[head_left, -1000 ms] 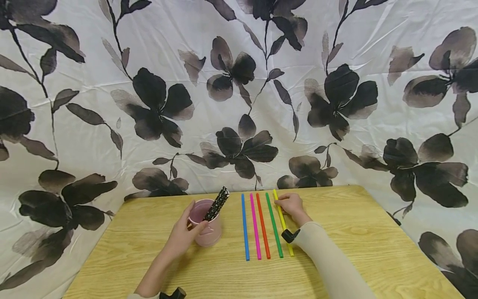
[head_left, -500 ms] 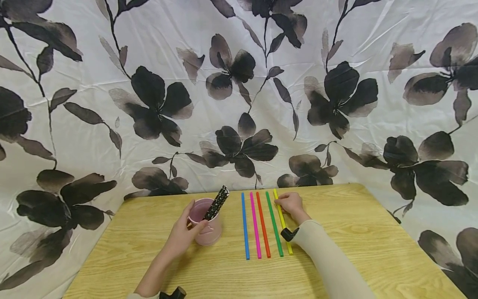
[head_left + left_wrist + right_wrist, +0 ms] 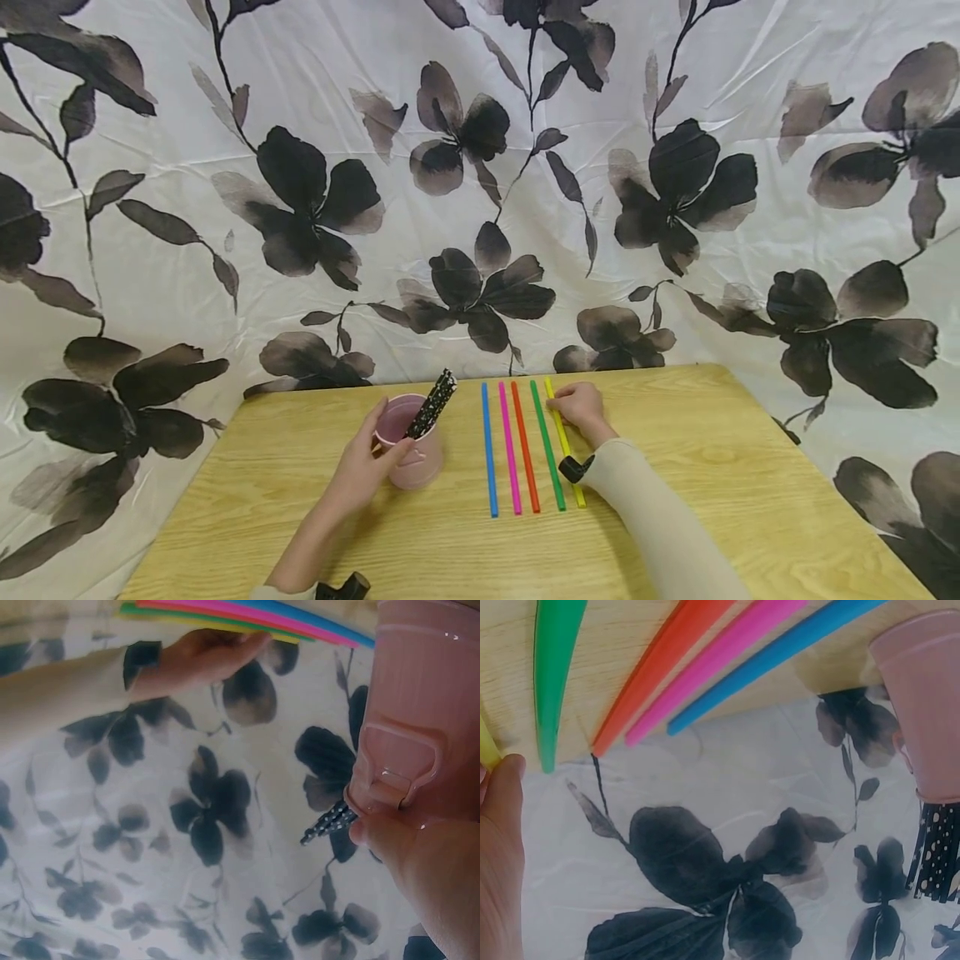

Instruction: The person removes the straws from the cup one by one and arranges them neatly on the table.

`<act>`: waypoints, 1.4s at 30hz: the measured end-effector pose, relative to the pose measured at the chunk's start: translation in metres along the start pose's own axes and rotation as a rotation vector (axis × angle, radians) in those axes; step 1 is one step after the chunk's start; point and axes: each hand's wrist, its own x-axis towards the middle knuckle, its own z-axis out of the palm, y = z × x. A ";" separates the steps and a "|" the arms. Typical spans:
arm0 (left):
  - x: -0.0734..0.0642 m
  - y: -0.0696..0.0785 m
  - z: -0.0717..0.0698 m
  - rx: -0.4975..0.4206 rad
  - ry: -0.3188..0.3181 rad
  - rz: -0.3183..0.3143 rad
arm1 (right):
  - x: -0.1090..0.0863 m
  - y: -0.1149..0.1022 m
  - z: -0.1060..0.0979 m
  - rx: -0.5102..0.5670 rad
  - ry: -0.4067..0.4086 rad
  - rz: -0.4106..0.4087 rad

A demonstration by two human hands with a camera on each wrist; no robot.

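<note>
A pink bucket-shaped cup [image 3: 420, 468] stands on the table at the left, its small moulded handle showing in the left wrist view. My left hand [image 3: 360, 468] grips it, thumb near the rim and fingers round the far side. Out of its mouth, leaning right, sticks a bundle of black straws [image 3: 432, 406] with white dots. At the far end of the yellow straw [image 3: 559, 427], my right hand [image 3: 581, 406] pinches it between thumb and fingers. To its left lie a green straw [image 3: 547, 446], a red straw [image 3: 526, 446], a pink straw [image 3: 509, 446] and a blue straw [image 3: 489, 450].
The coloured straws lie side by side, pointing away from me, on a wooden table [image 3: 675, 483]. Behind the table's far edge hangs a white cloth [image 3: 570, 50] printed with dark flowers. The right sleeve [image 3: 637, 500] crosses over the table.
</note>
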 end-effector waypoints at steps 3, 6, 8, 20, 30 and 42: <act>0.002 -0.005 -0.001 0.003 -0.001 0.018 | 0.000 0.000 0.001 -0.017 0.005 -0.002; 0.006 -0.017 0.000 0.020 0.004 0.023 | 0.001 0.000 0.001 -0.020 0.025 -0.005; 0.008 -0.025 0.001 0.028 0.008 0.018 | 0.001 -0.002 0.000 -0.023 0.026 -0.015; 0.003 -0.021 0.000 0.004 -0.001 -0.006 | -0.002 -0.001 0.002 -0.014 -0.011 0.019; -0.001 -0.004 0.000 -0.012 0.005 -0.020 | 0.003 0.005 0.006 0.018 0.020 -0.023; 0.005 -0.026 0.002 0.001 0.020 0.001 | 0.002 0.007 0.006 0.037 0.045 -0.050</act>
